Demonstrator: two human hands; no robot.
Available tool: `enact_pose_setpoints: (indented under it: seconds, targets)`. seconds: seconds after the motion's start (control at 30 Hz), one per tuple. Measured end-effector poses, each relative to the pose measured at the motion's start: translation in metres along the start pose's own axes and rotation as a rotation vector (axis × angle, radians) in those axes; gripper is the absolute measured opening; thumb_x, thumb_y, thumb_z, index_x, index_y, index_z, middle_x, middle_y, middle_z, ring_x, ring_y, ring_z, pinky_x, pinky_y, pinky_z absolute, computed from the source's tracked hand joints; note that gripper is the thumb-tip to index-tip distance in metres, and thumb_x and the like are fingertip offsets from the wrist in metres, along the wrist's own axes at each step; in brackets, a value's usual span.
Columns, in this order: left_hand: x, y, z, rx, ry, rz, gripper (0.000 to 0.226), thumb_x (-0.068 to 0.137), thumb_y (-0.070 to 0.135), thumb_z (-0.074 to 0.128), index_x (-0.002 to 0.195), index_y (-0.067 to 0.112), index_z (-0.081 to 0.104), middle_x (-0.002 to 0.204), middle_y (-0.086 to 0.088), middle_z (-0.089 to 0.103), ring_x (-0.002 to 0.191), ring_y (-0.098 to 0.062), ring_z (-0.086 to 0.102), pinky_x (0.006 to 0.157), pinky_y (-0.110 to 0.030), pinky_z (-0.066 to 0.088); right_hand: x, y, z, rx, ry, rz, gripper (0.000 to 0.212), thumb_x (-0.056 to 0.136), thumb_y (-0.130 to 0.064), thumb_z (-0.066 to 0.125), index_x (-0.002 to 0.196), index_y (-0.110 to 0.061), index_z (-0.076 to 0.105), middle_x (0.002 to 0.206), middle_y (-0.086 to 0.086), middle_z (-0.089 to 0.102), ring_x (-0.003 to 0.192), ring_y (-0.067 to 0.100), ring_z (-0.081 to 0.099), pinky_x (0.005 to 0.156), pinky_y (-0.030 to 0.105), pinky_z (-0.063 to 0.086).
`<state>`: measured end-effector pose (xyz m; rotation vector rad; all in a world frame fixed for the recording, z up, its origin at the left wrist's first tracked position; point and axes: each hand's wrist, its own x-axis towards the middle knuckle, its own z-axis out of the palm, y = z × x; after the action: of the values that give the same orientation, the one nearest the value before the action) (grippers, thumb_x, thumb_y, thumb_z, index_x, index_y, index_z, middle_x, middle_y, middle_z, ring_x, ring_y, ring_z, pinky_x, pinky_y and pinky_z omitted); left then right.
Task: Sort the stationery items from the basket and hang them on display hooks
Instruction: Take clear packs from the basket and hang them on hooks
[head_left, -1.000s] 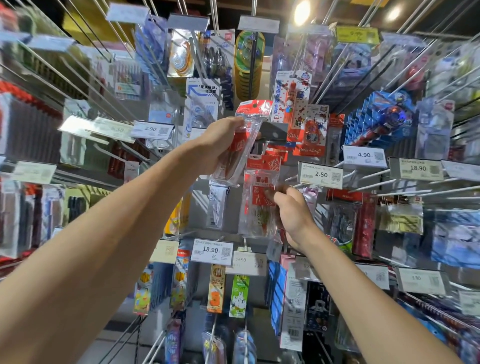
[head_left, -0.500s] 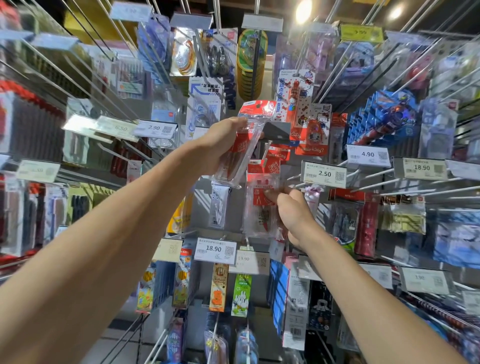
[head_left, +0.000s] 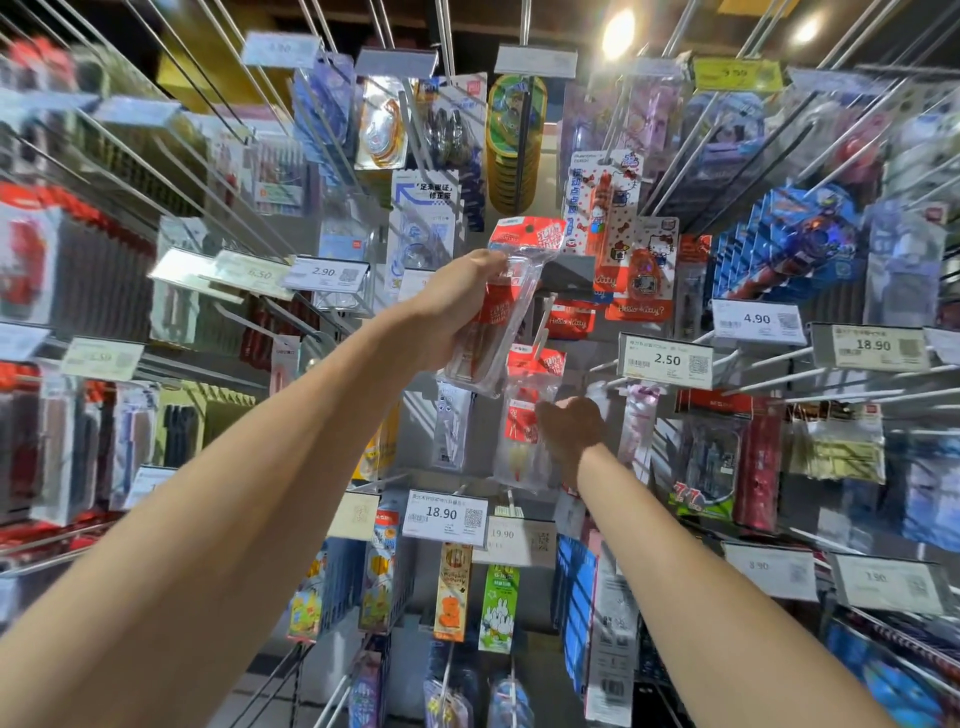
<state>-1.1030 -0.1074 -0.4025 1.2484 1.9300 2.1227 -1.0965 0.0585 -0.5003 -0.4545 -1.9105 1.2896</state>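
Left grip (head_left: 457, 306) clasps the upper packet (head_left: 501, 312), clear with a red header, which is raised at 12 o'clock of the lower packet (head_left: 524, 431) and not yet hung. Right grip (head_left: 571, 431) pinches that matching lower packet below a hook (head_left: 542, 325); I cannot tell whether it is threaded on. Two such packets are in view, one per grip. With no basket in view, the work remaining is unknown.

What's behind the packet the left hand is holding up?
Past the clear packet in the left hand, a grey tag plate and red Hello Kitty packs show at its right edge. Its red card and contents cover whatever lies directly behind.
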Motion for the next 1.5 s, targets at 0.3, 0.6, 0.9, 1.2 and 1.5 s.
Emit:
enact_pose_setpoints:
  seconds: [0.3,0.6,0.9,1.2,1.5]
  targets:
    - [0.006,-0.002,0.005,-0.026,0.045,0.08,0.029,0.111,0.028,0.043,0.134,0.017,0.056,0.093,-0.007,0.063,0.065,-0.012,0.063,0.053,-0.025,0.051,-0.068,-0.059,-0.011,0.445,-0.091,-0.467,0.042,0.097,-0.039,0.066,0.082,-0.001,0.06,0.071,0.013,0.066,0.067,0.016,0.056,0.065,0.03,0.049]
    - [0.001,0.003,0.003,-0.007,-0.058,0.004,0.037,0.106,0.054,0.037,0.111,0.032,0.068,0.111,0.007,0.071,0.085,-0.019,0.063,0.074,-0.033,0.046,-0.064,-0.029,-0.03,0.373,-0.093,-0.501,0.012,0.088,-0.02,0.064,0.081,-0.013,0.058,0.068,-0.003,0.061,0.063,0.012,0.054,0.057,0.031,0.044]
    - [0.0,0.004,-0.005,0.045,-0.128,-0.015,0.062,0.098,0.07,0.043,0.15,0.037,0.047,0.125,0.014,0.071,0.106,-0.019,0.073,0.088,-0.042,0.043,-0.059,0.056,-0.039,0.218,-0.115,-0.353,0.004,0.086,-0.016,0.065,0.083,-0.014,0.066,0.08,0.015,0.069,0.074,0.02,0.06,0.072,0.039,0.05]
    - [0.004,0.007,-0.002,0.056,-0.08,0.017,0.063,0.1,0.068,0.04,0.148,0.029,0.048,0.12,0.009,0.074,0.107,-0.016,0.063,0.082,-0.038,0.039,-0.05,0.033,-0.033,0.219,-0.108,-0.411,0.0,0.09,-0.013,0.067,0.09,-0.013,0.066,0.062,-0.013,0.065,0.056,0.001,0.055,0.052,0.015,0.045]
    - [0.006,0.007,-0.001,0.115,-0.059,0.011,0.067,0.099,0.069,0.037,0.151,0.027,0.045,0.122,0.012,0.073,0.119,-0.02,0.058,0.086,-0.04,0.036,-0.046,0.04,-0.029,0.225,-0.074,-0.304,0.005,0.092,-0.011,0.068,0.089,-0.009,0.071,0.076,0.005,0.073,0.071,0.018,0.063,0.064,0.033,0.049]
